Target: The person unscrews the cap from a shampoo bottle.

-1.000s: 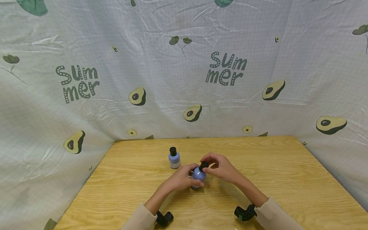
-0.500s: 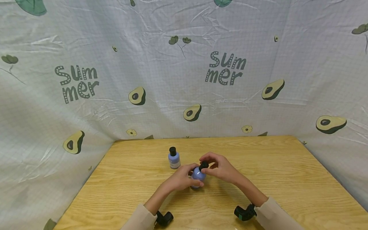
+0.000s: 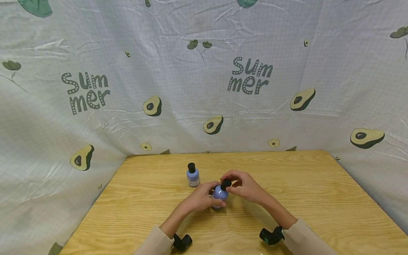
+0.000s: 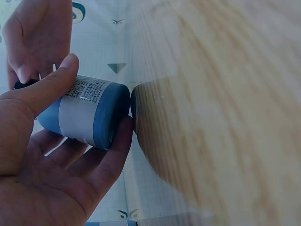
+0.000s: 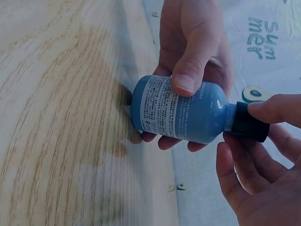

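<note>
A periwinkle-blue bottle (image 3: 220, 193) with a printed white label (image 5: 162, 106) tilts slightly, its base close over the table. My left hand (image 3: 203, 197) grips the body, thumb on one side and fingers round the other. At the top, my right hand (image 3: 244, 186) pinches the black cap (image 5: 250, 123) between thumb and fingers. The cap sits on the bottle's neck. Behind and to the left, a second bottle (image 3: 193, 178) of the same blue, with a black cap, stands upright on the table.
The wooden table (image 3: 287, 177) runs back to a white curtain (image 3: 178, 81) printed with avocados and lettering. A black wrist device (image 3: 182, 243) hangs under the left forearm, and a similar one (image 3: 271, 236) under the right.
My right hand's fingers shift slightly around the cap. The left hand and both bottles stay about where they were.
</note>
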Available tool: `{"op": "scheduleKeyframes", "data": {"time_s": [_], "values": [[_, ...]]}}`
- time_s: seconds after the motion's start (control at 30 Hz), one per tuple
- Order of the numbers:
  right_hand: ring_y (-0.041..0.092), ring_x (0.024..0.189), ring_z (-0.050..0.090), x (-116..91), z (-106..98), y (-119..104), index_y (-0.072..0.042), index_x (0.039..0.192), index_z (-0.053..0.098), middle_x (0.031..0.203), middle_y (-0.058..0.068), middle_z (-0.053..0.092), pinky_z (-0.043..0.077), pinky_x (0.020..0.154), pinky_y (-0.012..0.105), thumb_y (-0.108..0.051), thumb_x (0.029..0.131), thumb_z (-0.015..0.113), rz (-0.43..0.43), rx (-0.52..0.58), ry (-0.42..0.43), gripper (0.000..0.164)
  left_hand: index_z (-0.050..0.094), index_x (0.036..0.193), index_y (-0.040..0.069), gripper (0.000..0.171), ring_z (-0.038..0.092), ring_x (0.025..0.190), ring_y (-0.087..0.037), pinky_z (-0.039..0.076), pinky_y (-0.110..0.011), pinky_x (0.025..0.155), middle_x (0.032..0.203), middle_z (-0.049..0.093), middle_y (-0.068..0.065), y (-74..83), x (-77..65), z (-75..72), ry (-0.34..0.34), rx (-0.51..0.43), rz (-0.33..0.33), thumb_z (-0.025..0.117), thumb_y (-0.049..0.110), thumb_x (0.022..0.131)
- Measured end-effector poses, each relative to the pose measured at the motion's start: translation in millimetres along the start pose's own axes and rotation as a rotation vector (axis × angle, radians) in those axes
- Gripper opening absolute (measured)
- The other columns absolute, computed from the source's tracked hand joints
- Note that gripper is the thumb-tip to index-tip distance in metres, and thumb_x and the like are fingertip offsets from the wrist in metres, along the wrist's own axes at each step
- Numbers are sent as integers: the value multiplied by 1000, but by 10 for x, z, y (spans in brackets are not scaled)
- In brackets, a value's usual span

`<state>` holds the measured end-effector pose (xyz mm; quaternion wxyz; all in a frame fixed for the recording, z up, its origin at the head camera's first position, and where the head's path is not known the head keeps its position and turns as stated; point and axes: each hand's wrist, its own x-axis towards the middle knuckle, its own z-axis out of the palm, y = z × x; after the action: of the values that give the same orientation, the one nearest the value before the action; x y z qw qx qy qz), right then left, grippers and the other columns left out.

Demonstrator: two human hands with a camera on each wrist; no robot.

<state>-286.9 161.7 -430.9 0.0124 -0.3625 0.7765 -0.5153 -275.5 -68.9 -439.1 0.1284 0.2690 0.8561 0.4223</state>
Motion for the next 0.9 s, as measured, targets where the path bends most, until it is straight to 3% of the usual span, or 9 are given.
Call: {"op": "scheduleKeyframes", "data": {"time_s": [0.27,0.4,0.63,0.9], "values": [[18,108,66,0,12,-7,0,126,65,122,23,67,57,87,26,-13,96,73,42,-5,25,33,63,136,10,52,68,120,-31,58,-43,97,129,69,-9,1,1,1,1,4,0,83,25,90],[16,103,66,4,19,0,-2,124,66,118,18,68,57,85,26,-18,95,76,74,-17,42,34,63,134,10,50,68,121,-32,58,-44,97,129,69,-9,1,3,0,-3,2,5,82,25,90],[9,98,65,7,18,6,3,123,65,114,15,69,58,82,25,-14,95,75,78,-20,31,34,63,136,10,52,67,122,-32,57,-44,98,130,68,-9,-3,7,-3,-5,1,12,82,25,90],[21,105,66,-4,-2,-7,5,124,65,119,20,69,57,83,27,-7,96,69,29,-12,-8,31,63,136,11,52,67,122,-32,57,-45,98,129,69,-8,-11,11,-5,-4,-1,9,83,26,90]]}}
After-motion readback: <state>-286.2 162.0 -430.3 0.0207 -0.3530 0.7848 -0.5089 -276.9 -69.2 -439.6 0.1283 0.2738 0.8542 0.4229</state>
